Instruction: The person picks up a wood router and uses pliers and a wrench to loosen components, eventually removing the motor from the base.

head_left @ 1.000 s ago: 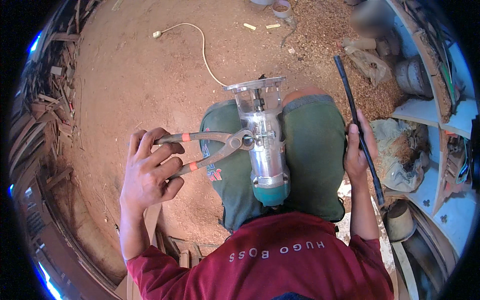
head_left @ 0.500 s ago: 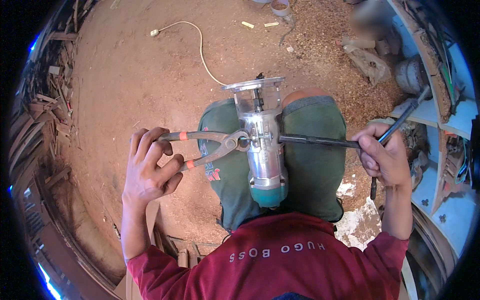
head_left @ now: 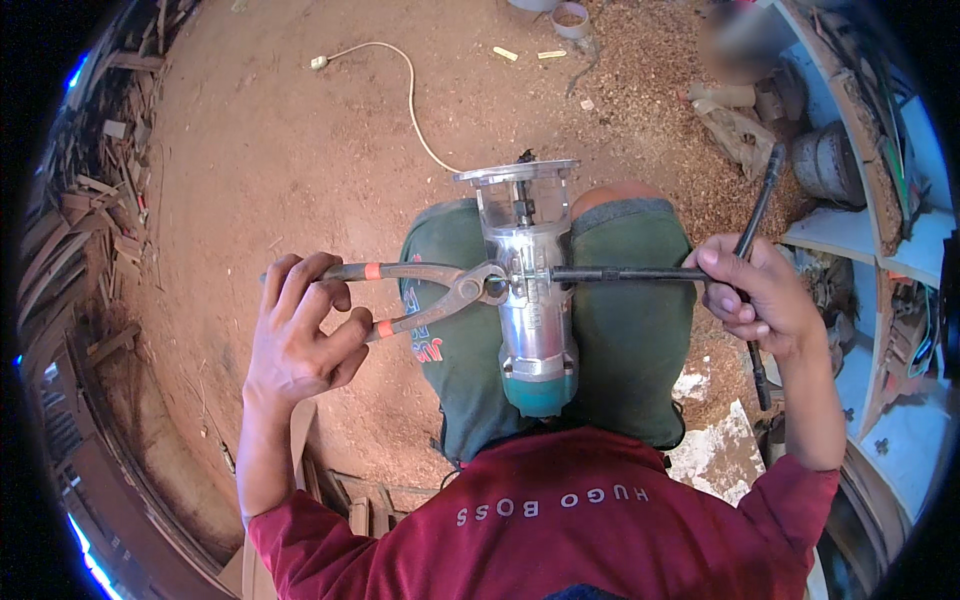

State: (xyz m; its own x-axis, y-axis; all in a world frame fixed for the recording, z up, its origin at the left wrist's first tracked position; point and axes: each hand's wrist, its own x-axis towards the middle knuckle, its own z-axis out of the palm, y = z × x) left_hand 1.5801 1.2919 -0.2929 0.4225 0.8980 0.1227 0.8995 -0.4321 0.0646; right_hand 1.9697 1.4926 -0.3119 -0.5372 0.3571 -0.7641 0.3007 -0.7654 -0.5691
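Observation:
Between my thighs lies a trim router (head_left: 536,300) with a silver body, a teal end cap and a clear base pointing away from me. My left hand (head_left: 300,325) grips the handles of a pair of pincers (head_left: 465,288), marked with orange bands. The pincer jaws are at the router's left side, around a small metal part. On the other side, my right hand (head_left: 755,290) is closed around a black T-handle wrench (head_left: 630,274) near where shaft and crossbar meet. The wrench's shaft tip meets the router's right side, opposite the pincers.
A pale cord with a plug (head_left: 319,62) runs over the brown floor beyond the router. Wood scraps (head_left: 120,215) are piled at the left. Blue-white shelves (head_left: 835,240) stand at the right, beside a grey metal pot (head_left: 828,163). Wood shavings (head_left: 640,130) cover the ground at far right.
The wrench's crossbar has turned in my right hand, its far end swinging left to stand more upright. My left hand and the pincers keep nearly the same hold on the router.

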